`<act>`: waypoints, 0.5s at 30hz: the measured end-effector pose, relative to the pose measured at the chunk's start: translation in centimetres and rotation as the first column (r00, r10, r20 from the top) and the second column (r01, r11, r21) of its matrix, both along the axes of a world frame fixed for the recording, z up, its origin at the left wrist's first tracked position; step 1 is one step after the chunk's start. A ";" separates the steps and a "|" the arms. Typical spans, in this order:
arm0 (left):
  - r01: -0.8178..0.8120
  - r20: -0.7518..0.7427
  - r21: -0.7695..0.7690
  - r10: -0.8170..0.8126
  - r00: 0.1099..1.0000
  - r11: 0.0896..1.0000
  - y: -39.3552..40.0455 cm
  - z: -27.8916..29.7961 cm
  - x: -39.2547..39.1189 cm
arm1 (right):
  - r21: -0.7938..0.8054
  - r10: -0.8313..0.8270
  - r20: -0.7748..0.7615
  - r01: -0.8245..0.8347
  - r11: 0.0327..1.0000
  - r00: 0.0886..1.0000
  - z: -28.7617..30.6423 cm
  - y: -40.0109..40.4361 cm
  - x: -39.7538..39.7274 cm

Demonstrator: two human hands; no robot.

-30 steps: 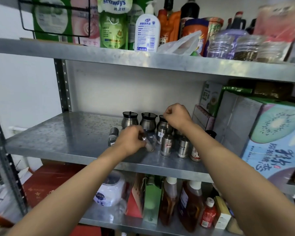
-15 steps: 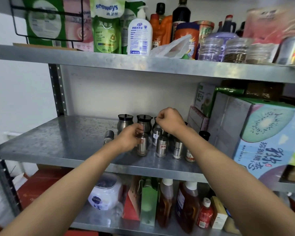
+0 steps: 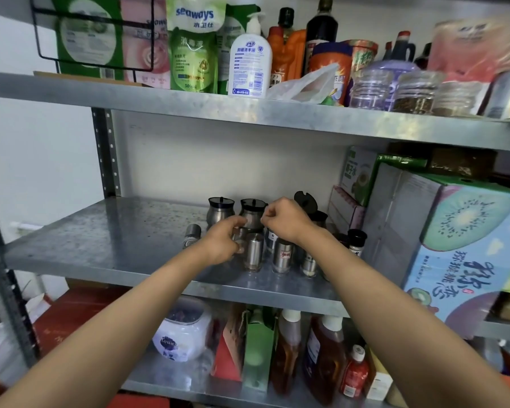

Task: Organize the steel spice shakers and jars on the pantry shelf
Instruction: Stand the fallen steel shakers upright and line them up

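Note:
On the middle steel shelf [image 3: 100,245] three steel shakers [image 3: 282,257] stand in a front row; the leftmost [image 3: 253,254] is upright and free. My left hand [image 3: 221,244] is just left of it, with fingers and thumb curled round a smaller shaker that is partly hidden. Another shaker [image 3: 192,235] stands apart to the left. Two steel jars with black lids [image 3: 220,210] stand at the back. A third jar's black lid [image 3: 305,198] is raised. My right hand [image 3: 284,220] is a fist beside the second jar [image 3: 251,212]; what it holds is hidden.
Cartons, among them a large kiwi box [image 3: 468,231], crowd the shelf's right side, with a black-capped bottle [image 3: 357,241] beside them. The upper shelf [image 3: 248,113] carries bottles, pouches and glass jars. Oil bottles [image 3: 289,348] and a white tub stand below.
My left hand stood the shaker it carried upright in the front row and drew back to the left of it. A jar lid now stands raised behind my right hand.

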State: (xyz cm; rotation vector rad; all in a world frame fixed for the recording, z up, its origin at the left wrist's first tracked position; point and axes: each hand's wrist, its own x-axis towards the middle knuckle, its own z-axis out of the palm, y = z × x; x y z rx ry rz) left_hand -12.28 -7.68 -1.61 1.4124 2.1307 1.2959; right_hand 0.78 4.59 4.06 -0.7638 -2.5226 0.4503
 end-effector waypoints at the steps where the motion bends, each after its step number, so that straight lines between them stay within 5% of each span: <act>1: -0.031 -0.013 0.014 0.031 0.999 0.999 -0.2 -0.1 -0.3 | -0.017 0.014 0.005 -0.014 1.000 1.000 0.1 -0.1 -0.2; 8: -0.131 -0.235 0.189 0.174 0.956 0.973 -1.9 -1.5 0.2 | -0.196 0.233 0.275 -0.183 0.963 0.933 0.8 -1.7 -0.1; 15: -0.121 -0.269 0.293 0.203 0.941 0.949 -2.1 -3.9 1.5 | -0.189 0.195 0.271 -0.147 0.971 0.942 0.7 -2.4 -0.3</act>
